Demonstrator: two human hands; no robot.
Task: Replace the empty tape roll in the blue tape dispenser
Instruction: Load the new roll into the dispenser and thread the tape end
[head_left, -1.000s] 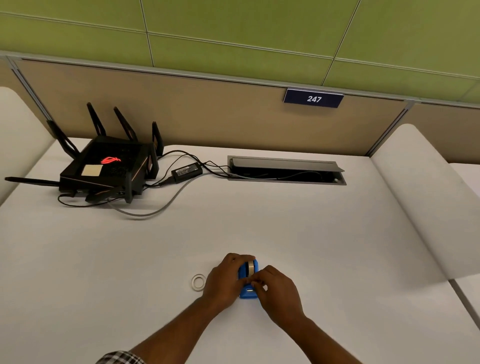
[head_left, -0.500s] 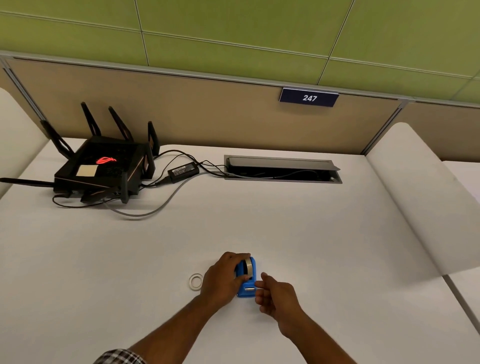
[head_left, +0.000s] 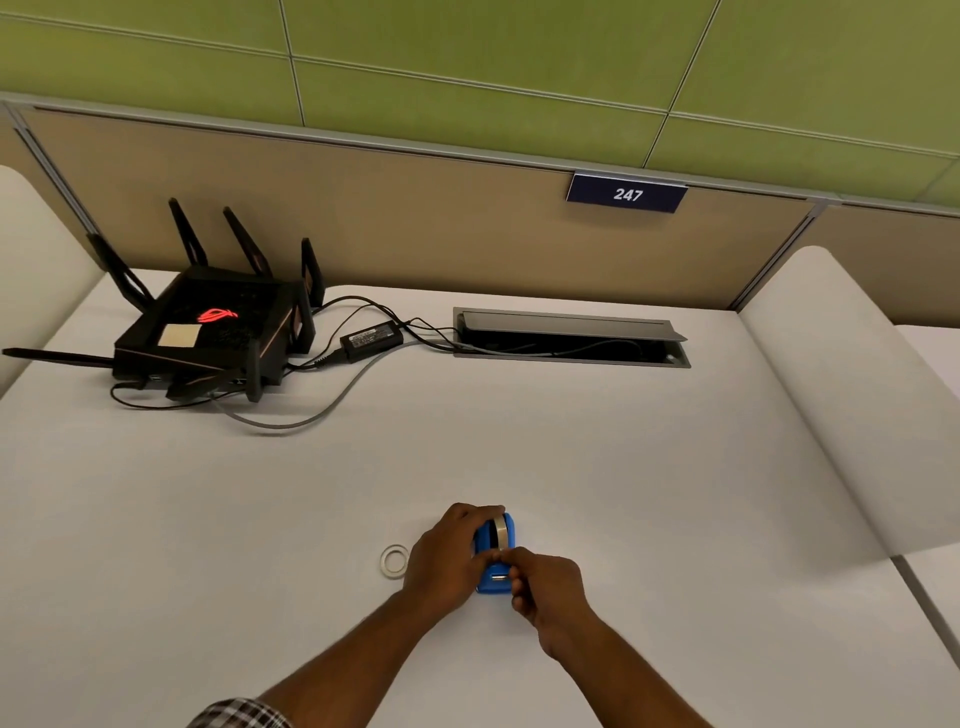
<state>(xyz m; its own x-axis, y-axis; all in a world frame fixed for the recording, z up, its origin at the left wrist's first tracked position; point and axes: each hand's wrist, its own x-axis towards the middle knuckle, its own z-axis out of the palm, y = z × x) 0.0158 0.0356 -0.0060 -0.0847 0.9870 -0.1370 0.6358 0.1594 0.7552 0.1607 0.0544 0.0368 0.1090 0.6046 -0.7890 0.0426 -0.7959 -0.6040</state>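
Note:
The blue tape dispenser (head_left: 493, 579) stands on the white desk (head_left: 623, 493) near its front edge. A roll of tape (head_left: 502, 530) sits upright in its top. My left hand (head_left: 447, 556) wraps the dispenser's left side and top. My right hand (head_left: 545, 587) is at the dispenser's front, with thumb and fingertips pinched together just below the roll; whether tape is between them is too small to tell. A small white empty roll (head_left: 394, 561) lies flat on the desk just left of my left hand.
A black router (head_left: 208, 338) with antennas sits at the back left, with its power brick (head_left: 371, 339) and cables trailing toward an open cable box (head_left: 571, 338) set into the desk. A rounded white divider (head_left: 841, 389) bounds the right side.
My right hand drew back from the dispenser half a second ago and has now returned to its front, fingers pinched. The left hand stayed on the dispenser.

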